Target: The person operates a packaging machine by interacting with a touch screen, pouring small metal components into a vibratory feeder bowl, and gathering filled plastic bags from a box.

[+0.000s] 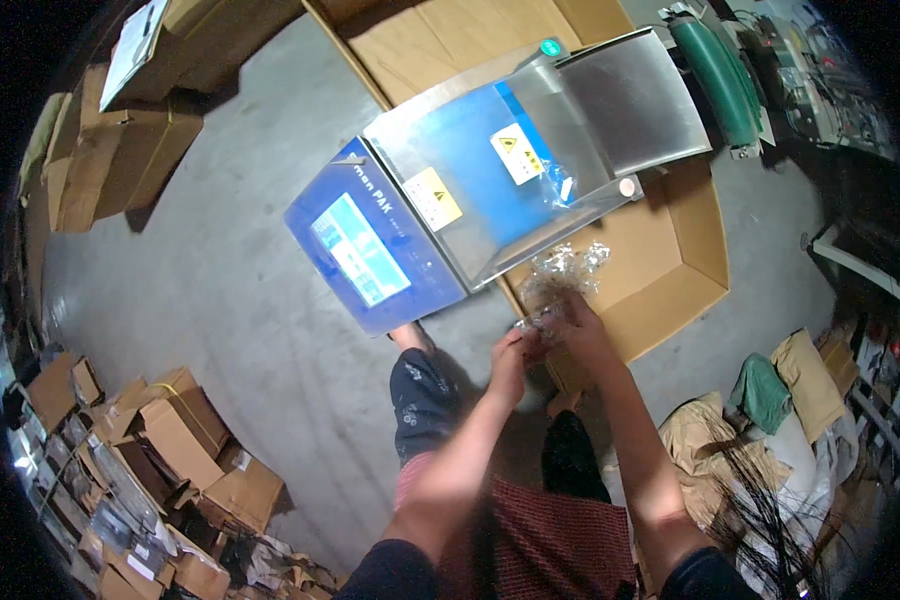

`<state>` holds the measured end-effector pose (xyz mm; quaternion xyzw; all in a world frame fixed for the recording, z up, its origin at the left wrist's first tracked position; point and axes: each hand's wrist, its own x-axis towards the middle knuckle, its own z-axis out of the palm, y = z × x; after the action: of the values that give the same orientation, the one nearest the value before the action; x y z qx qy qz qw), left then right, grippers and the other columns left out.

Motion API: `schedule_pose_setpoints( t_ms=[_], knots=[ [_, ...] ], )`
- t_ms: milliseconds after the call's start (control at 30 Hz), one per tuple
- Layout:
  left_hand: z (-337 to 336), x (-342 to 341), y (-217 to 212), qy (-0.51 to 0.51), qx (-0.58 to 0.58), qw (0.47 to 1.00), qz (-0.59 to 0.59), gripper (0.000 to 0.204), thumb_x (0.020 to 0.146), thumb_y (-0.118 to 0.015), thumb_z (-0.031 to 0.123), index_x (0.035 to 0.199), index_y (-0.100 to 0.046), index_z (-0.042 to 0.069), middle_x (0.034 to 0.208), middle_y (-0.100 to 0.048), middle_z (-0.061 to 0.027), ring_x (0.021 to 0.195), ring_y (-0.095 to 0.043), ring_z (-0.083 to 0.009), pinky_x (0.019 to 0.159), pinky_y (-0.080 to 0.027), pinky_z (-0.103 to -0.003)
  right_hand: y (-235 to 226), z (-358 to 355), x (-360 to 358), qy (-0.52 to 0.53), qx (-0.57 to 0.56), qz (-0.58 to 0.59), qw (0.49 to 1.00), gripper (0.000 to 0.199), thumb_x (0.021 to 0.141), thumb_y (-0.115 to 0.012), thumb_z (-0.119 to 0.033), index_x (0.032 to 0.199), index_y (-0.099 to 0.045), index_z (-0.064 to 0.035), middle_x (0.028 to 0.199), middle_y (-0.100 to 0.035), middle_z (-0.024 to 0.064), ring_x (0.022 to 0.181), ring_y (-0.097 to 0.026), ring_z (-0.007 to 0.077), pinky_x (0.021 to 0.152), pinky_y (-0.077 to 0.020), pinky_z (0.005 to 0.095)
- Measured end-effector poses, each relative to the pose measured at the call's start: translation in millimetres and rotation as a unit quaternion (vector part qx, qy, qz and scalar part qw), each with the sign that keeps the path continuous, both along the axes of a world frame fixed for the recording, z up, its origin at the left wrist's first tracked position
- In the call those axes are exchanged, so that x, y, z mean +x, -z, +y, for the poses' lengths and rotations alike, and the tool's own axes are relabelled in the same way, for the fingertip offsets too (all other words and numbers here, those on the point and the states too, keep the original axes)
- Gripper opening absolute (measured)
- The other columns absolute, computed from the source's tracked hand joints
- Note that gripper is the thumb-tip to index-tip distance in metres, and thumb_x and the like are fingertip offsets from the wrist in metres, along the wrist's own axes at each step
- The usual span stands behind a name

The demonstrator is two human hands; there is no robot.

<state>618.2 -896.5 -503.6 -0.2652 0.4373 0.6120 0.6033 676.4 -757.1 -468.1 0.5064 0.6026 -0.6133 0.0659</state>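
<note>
Both of my hands are closed on a bunch of shiny clear plastic packets (562, 268) in front of the machine. My left hand (510, 362) grips its lower left end, and my right hand (580, 325) holds it from the right; the small contents cannot be made out. Just beyond stands a packing machine with a blue front panel (340, 285), a lit screen (360, 250) and a clear cover. A small clear packet (562, 187) with a white label lies at the blue strip by the cover. Below the packets is an open cardboard box (660, 310).
A steel plate (635, 100) slopes from the machine's far end, near a green roller (715, 80). Cardboard boxes (120, 165) stand at far left; more cartons (210, 450) are heaped at near left. Sacks (810, 385) lie at right. My foot (410, 337) is beside the machine.
</note>
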Motion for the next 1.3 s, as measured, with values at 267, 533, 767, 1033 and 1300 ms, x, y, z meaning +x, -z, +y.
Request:
schedule_pose_setpoints(
  t_ms=[267,533,767,1033,1300],
  knots=[
    [9.8,-1.2,1.4,-0.054,0.067,0.994,-0.062,0.02,0.091,-0.056,0.025,0.104,-0.059,0.01,0.096,-0.066,-0.003,0.086,-0.062,-0.0153,0.074,-0.047,-0.029,-10.6,15.5,-15.2,-0.058,0.015,-0.021,0.998,0.041,0.077,-0.062,-0.004,0.118,-0.056,-0.0021,0.109,-0.061,0.0095,0.099,-0.058,0.0201,0.084,-0.0481,0.0313],
    [4.8,-0.8,3.1,-0.042,0.027,0.998,-0.046,0.022,0.091,-0.057,0.027,0.105,-0.06,0.011,0.099,-0.065,-0.0012,0.089,-0.06,-0.0139,0.077,-0.045,-0.027,10.9,20.4,1.5,0.0,-0.047,0.069,0.997,0.041,0.077,-0.06,0.0,0.118,-0.056,-0.0005,0.112,-0.061,0.0091,0.097,-0.059,0.0185,0.083,-0.0488,0.0304],
    [-5.4,7.7,16.9,-0.032,0.045,0.996,-0.075,0.031,0.094,-0.046,0.023,0.116,-0.056,0.003,0.111,-0.062,-0.0055,0.101,-0.056,-0.0184,0.092,-0.041,-0.031,6.7,5.8,5.7,0.046,-0.022,0.036,0.998,0.036,0.078,-0.057,-0.001,0.114,-0.058,-0.0008,0.102,-0.062,0.0069,0.09,-0.059,0.0151,0.077,-0.0494,0.0274],
    [-5.4,19.2,27.5,-0.08,0.013,0.99,-0.115,0.029,0.095,-0.049,0.029,0.112,-0.057,0.007,0.098,-0.066,-0.0047,0.085,-0.061,-0.0158,0.074,-0.046,-0.027,6.2,12.0,3.8,0.084,0.02,0.045,0.995,0.031,0.077,-0.058,-0.003,0.107,-0.062,-0.001,0.088,-0.062,0.0039,0.078,-0.058,0.012,0.066,-0.0474,0.0246],
    [-10.6,12.5,18.5,-0.128,-0.096,0.978,-0.131,0.03,0.096,-0.047,0.026,0.115,-0.051,0.004,0.09,-0.061,-0.0042,0.068,-0.054,-0.0112,0.052,-0.039,-0.022,-75.7,62.6,-18.4,0.259,-0.048,0.183,0.947,0.035,0.084,-0.056,-0.017,0.115,-0.058,0.0,0.1,-0.061,0.01,0.08,-0.06,0.0176,0.074,-0.048,0.0287]
  ],
)
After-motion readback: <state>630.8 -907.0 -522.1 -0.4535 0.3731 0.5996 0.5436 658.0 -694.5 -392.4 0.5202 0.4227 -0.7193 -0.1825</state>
